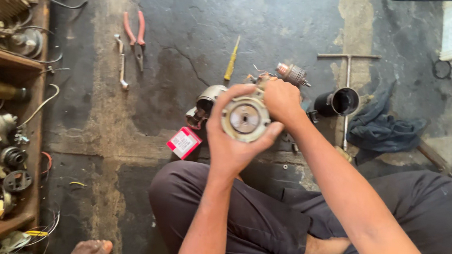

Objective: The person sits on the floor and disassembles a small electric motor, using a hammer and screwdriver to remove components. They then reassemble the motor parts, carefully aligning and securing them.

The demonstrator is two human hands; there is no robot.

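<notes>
Middle of the frame: left hand (231, 144) is wrapped around a round metal motor housing (246, 119), open face up, while the right hand (281, 100) pinches its top edge. Looks mid-job to me, since it's in pieces: armature (293, 74) and black cylinder (338, 102) lie loose on the floor upper right, pliers (136, 36) and yellow screwdriver (232, 60) untouched upper left.
</notes>
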